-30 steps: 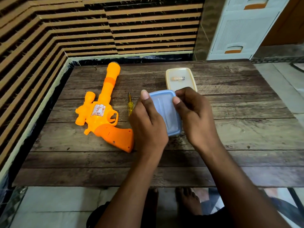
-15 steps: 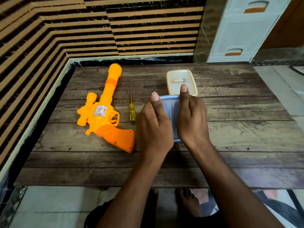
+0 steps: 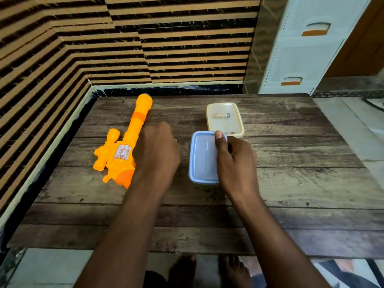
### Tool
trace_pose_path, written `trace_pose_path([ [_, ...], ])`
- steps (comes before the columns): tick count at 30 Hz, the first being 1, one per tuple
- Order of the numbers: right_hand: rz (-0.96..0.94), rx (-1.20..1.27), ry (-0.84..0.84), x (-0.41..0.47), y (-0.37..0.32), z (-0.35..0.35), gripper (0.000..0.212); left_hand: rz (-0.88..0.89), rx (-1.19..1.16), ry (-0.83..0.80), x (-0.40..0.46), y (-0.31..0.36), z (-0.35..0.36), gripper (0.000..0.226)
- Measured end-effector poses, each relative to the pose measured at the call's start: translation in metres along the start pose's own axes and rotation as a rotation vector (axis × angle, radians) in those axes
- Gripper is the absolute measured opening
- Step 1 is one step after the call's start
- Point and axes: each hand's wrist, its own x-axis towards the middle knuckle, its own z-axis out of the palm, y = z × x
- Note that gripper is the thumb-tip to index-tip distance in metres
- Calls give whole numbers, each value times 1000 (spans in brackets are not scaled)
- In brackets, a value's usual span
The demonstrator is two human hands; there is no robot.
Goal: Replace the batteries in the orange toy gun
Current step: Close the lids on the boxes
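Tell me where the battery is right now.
In the head view, the battery lies inside the cream tray at the table's far right-centre, just beyond the blue lid.

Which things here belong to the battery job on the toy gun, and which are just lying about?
Belong to the job:
orange toy gun
battery in the cream container
blue lid, held by the right hand
left hand, beside the gun

Just lying about:
white drawer unit
wooden table, only the work surface
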Motion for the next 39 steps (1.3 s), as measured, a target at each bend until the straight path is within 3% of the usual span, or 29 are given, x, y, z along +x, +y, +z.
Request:
trace_pose_path([
  [4,-4,-16,-10,4,3,-4,48,-55,156,-142,19,4,12,30],
  [9,14,3,11,9,10,-12,48,-2,14,-112,16,-1,26,25],
  [11,4,-8,13,10,11,-12,47,-16,-181,-163,10,-1,24,16],
  [13,-25,-18,30,11,11,-11,46,-113,-545,-251,4,0,23,8],
  [16,-66,-21,56,11,8,-9,43,-288,-1093,-392,-12,7,21,20],
  [18,-99,-20,73,11,6,-8,43,-287,-1203,-374,-20,9,19,18],
  [21,-160,-47,79,8,2,-8,40,-266,-1199,-344,-33,9,12,12],
  [25,-207,-37,123,2,-1,-5,42,-205,-1248,-334,-45,6,7,19],
  [28,-211,-8,155,-5,-5,-6,42,-191,-1223,-321,-55,6,2,11],
  [31,-188,23,158,-15,-11,-10,41,-162,-1242,-362,-63,2,-5,17],
  [35,-159,32,113,-21,-24,-18,43,-126,-1253,-447,-68,-3,-13,28],
  [39,-122,109,32,-19,-34,-30,54,-120,-1219,-416,-60,-8,-11,27],
])
